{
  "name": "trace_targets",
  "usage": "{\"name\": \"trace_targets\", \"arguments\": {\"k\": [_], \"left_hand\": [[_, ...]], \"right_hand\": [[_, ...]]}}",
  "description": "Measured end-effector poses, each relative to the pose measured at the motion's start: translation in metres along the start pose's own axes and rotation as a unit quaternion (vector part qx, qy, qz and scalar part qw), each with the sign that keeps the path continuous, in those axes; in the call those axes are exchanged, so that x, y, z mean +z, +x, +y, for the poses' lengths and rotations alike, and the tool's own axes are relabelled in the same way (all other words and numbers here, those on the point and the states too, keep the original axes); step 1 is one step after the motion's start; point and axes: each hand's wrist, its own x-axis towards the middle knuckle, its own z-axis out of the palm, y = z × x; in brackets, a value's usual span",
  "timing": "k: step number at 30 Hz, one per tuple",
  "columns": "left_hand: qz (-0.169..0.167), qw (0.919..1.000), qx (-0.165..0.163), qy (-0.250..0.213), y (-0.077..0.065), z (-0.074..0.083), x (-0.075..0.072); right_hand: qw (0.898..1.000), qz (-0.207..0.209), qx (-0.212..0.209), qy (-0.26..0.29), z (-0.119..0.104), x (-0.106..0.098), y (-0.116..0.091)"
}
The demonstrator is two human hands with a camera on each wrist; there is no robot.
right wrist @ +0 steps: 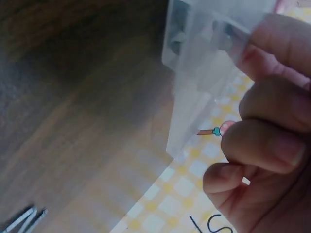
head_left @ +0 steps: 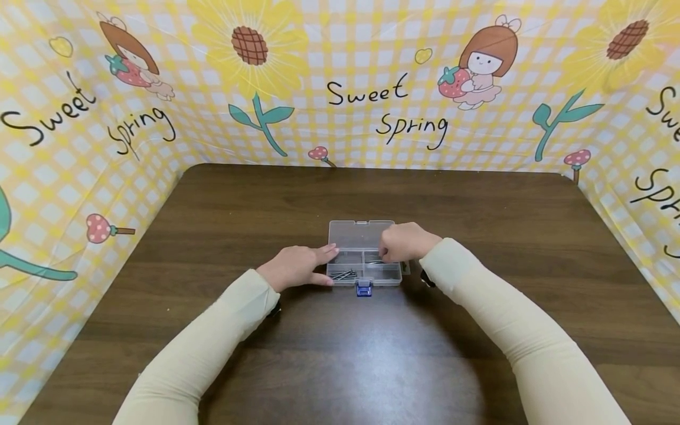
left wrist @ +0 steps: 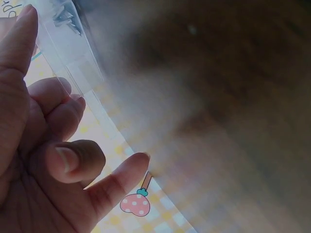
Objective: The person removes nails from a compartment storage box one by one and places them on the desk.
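Note:
A clear plastic compartment box (head_left: 381,273) lies on the table with its lid (head_left: 353,235) folded back and a blue latch (head_left: 363,289) at the front. Several thin metal nails or screws (head_left: 344,275) fill its front left compartment; a few more (head_left: 373,261) lie in the back right one. My left hand (head_left: 294,267) rests against the box's left side, thumb at the front corner and forefinger farther back, fairly straight. Over the back right compartment, my right hand (head_left: 406,242) reaches in with curled fingers. Its fingertips are partly hidden, so any held piece cannot be made out.
Beside the box, metal pieces (right wrist: 22,221) lie on the brown wooden table (head_left: 255,206), mostly hidden by the right hand in the head view. A yellow checked cloth (head_left: 350,53) printed with flowers hangs around the back and sides.

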Motion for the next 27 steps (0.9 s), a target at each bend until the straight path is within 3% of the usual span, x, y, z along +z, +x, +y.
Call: {"name": "trace_targets", "arguments": {"k": [6, 15, 27], "left_hand": [[-0.002, 1.0, -0.003, -0.005, 0.001, 0.0, 0.0], [-0.009, 0.9999, -0.008, -0.01, 0.001, 0.001, -0.002], [-0.004, 0.9999, -0.004, -0.009, 0.001, 0.0, 0.001]], "right_hand": [[0.999, -0.015, 0.004, 0.051, 0.011, -0.009, -0.005], [0.991, 0.003, -0.004, 0.132, 0.034, -0.01, -0.018], [0.986, 0.01, 0.024, 0.163, 0.067, -0.007, -0.048]]}}
